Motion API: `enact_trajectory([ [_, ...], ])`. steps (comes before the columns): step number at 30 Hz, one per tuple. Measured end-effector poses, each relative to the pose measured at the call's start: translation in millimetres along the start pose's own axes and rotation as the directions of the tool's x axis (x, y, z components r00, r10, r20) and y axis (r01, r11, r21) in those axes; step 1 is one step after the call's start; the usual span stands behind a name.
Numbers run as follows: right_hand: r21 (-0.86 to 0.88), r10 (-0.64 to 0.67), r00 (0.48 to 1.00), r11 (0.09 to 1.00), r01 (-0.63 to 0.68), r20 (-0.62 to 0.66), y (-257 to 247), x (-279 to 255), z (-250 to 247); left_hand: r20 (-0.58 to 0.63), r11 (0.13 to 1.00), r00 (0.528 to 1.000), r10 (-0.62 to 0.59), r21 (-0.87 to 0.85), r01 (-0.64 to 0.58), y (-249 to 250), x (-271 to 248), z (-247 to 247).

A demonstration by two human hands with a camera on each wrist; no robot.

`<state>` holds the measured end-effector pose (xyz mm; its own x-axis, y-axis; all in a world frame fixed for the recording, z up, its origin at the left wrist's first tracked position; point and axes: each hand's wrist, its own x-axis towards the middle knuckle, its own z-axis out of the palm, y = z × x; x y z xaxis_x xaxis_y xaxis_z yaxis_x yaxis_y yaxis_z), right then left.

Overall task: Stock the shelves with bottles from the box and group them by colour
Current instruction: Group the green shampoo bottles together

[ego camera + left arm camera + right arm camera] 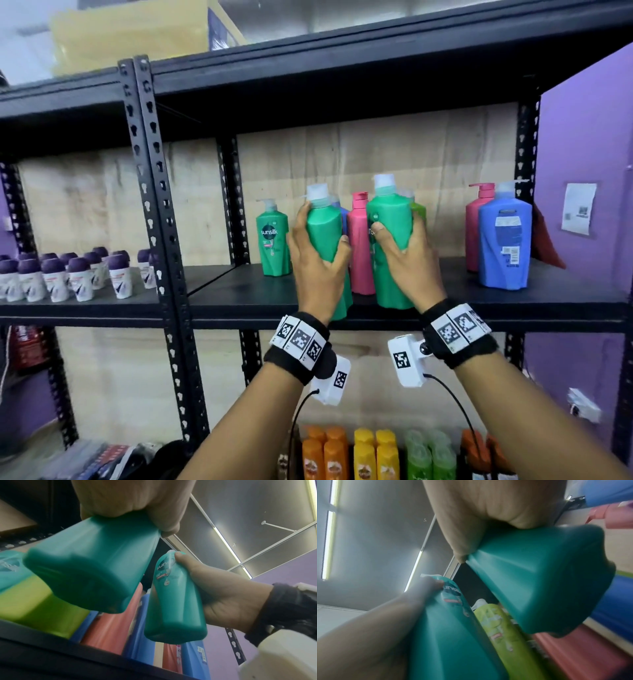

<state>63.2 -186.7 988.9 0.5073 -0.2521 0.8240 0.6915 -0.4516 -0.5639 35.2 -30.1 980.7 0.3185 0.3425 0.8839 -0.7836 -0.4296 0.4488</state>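
Two green bottles hang clear of the shelf (445, 294): the left hand (317, 263) wraps one (323, 236), the right hand (407, 260) the other (390, 240), probably bound for the green bottle standing at nine o'clock (273, 240), grouping greens together.

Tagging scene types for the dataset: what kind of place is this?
Probably a shop stockroom or retail storage area. Black slotted-steel shelving holds shampoo pump bottles, rows of identical roll-on deodorants and more bottles in colour groups below; each hand grips a green bottle.
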Motion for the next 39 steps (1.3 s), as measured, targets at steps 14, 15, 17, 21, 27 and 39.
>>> enact_trajectory([
  [14,0.165,0.000,1.000,0.986,0.001,-0.006,-83.1,-50.2,147.7,0.056,0.996,0.998,0.027,0.086,-0.032,-88.7,64.5,-128.8],
  [15,0.173,0.004,1.000,0.985,-0.003,-0.002,-85.9,-53.0,157.5,0.059,0.996,0.998,0.016,0.091,-0.021,-95.0,67.8,-135.5],
  [17,0.192,0.022,1.000,0.981,-0.025,0.015,-88.2,-58.5,175.3,0.073,0.995,0.997,-0.024,0.097,0.017,-106.8,72.5,-146.4],
  [21,0.204,0.049,0.998,0.977,-0.054,0.030,-85.7,-63.5,203.8,0.100,0.995,0.991,-0.084,0.067,0.077,-127.5,77.0,-159.8],
  [27,0.153,0.090,0.994,0.983,-0.099,0.061,-68.3,-59.4,233.2,0.141,0.995,0.985,-0.100,0.021,0.098,-149.8,92.5,-161.9],
  [39,0.156,0.181,0.968,0.965,-0.209,0.176,-26.3,-36.6,249.3,0.289,0.879,0.855,-0.431,-0.078,0.470,-203.9,114.2,-166.6],
])
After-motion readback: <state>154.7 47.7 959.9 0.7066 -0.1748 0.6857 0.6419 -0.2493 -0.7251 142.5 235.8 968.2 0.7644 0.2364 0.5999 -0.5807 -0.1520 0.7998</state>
